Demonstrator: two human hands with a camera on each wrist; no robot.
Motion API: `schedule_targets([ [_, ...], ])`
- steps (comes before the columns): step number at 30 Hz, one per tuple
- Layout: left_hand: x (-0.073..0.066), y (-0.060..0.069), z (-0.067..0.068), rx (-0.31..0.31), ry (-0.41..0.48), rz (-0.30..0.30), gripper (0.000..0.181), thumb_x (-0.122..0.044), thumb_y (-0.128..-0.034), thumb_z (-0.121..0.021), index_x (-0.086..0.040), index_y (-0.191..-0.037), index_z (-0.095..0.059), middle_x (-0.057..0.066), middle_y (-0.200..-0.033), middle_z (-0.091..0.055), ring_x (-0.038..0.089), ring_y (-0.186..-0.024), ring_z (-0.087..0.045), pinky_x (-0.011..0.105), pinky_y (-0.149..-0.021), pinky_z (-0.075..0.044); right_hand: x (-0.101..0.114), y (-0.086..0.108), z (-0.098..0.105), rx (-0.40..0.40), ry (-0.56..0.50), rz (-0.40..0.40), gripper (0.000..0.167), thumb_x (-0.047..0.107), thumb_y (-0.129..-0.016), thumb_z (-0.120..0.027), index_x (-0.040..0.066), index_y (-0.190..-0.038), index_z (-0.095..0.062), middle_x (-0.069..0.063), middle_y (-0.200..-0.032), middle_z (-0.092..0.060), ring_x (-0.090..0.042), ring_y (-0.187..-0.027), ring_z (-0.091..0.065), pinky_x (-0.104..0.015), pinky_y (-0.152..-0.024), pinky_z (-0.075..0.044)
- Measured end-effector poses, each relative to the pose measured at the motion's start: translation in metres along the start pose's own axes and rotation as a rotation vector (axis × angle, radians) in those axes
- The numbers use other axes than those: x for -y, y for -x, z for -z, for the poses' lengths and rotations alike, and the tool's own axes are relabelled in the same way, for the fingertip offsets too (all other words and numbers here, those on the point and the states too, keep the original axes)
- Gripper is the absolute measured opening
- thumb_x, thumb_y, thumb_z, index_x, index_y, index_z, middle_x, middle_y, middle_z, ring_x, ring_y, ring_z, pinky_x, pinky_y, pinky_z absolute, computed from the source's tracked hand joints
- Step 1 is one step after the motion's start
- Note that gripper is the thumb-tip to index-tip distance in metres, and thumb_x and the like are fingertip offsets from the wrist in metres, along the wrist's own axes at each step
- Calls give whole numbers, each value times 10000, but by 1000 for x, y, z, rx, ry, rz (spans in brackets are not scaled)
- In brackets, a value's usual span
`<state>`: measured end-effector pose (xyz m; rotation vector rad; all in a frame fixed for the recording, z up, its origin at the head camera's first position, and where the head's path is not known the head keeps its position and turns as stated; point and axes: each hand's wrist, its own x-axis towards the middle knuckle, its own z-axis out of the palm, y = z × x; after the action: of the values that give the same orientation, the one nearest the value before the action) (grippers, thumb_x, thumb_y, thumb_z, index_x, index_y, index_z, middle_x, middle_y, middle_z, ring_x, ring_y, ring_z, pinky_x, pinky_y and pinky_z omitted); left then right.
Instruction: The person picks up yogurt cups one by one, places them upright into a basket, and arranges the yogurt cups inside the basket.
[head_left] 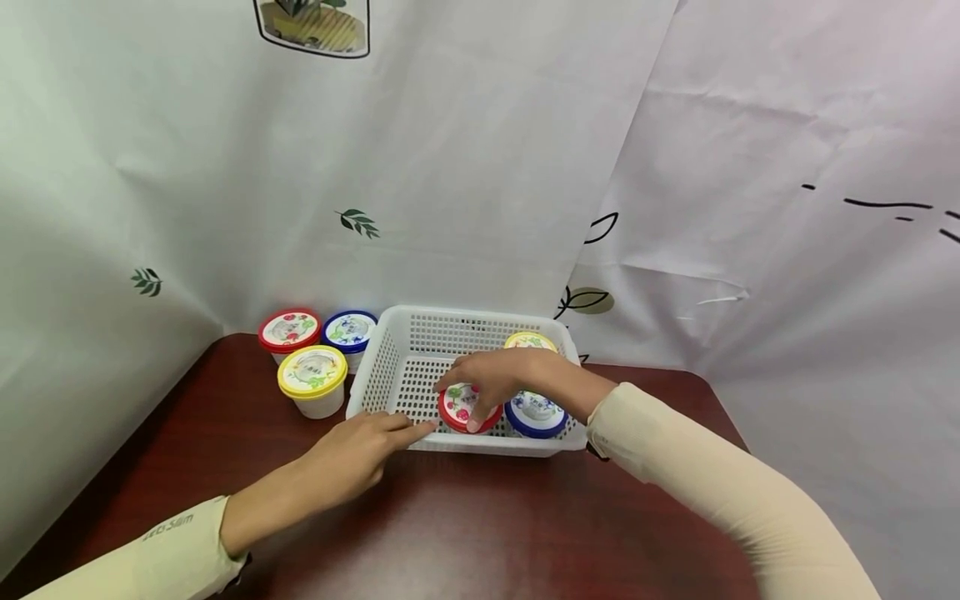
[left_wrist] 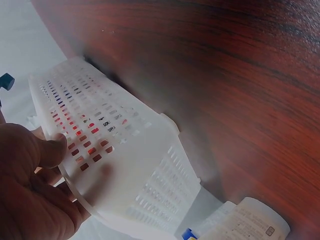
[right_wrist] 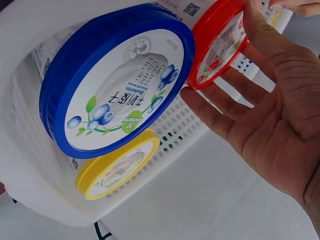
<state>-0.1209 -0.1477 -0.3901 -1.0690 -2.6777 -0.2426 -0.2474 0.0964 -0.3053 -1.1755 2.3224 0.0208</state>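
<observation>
A white perforated basket (head_left: 480, 447) stands on the table. In it are a red-lidded tub (head_left: 459, 405), a blue-lidded tub (head_left: 537, 413) and a yellow-lidded tub (head_left: 529, 340). My right hand (head_left: 498, 375) holds the red-lidded tub from above, thumb on the near side; in the right wrist view its fingers curve round the red lid (right_wrist: 218, 45), beside the blue lid (right_wrist: 125, 95). My left hand (head_left: 360, 454) grips the basket's near rim towards its left corner; in the left wrist view the thumb of the left hand (left_wrist: 35, 175) lies on the outside of the basket wall (left_wrist: 135, 155).
Left of the basket stand three more tubs: one red-lidded (head_left: 289, 329), one blue-lidded (head_left: 349, 330) and one yellow-lidded (head_left: 312, 372). The dark red wooden table (head_left: 480, 517) is bounded by hanging white printed cloth (head_left: 480, 167) behind and at the sides.
</observation>
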Motion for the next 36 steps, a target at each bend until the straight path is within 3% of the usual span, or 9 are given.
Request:
schedule_targets([
  [7,2,-2,0,17,41,-21,646,84,-934,-716,-192,-1518,-734,-1,-1261,-814,202,-1126,-753,503,-973,-631,-6,0,-5,-16,-26,0,793,259,-1001,-879,226,-1706,-518,-81,-1743,-521,-253,-1580,-506,-483,-1276,-498],
  [13,5,-2,-3,29,72,-28,454,-112,-1075,-717,-192,-1521,-731,-26,-1233,-808,166,-1087,-734,493,-973,-619,-12,4,-7,-57,-79,14,777,266,-999,-875,237,-1696,-534,-85,-1730,-531,-270,-1579,-509,-506,-1285,-485],
  [21,16,-5,0,-71,55,-74,371,-232,-1116,-691,-197,-1479,-759,-25,-1183,-799,180,-1079,-729,467,-987,-612,-13,18,-9,-175,-58,34,746,249,-1002,-866,208,-1679,-555,-117,-1751,-511,-349,-1664,-440,-569,-1356,-395],
  [27,33,-9,14,-120,67,38,392,-257,-1089,-721,-189,-1473,-768,46,-1262,-804,271,-1188,-731,545,-1068,-604,-8,40,-16,-306,-24,34,668,276,-1036,-828,201,-1654,-587,-145,-1747,-514,-378,-1669,-432,-582,-1350,-403],
  [36,70,-4,23,-142,36,154,399,-217,-1051,-767,-98,-1432,-776,142,-1292,-804,383,-1206,-749,634,-1067,-600,-8,75,-40,-522,40,39,566,271,-1066,-791,191,-1603,-632,-82,-1611,-649,-315,-1519,-602,-523,-1252,-527],
])
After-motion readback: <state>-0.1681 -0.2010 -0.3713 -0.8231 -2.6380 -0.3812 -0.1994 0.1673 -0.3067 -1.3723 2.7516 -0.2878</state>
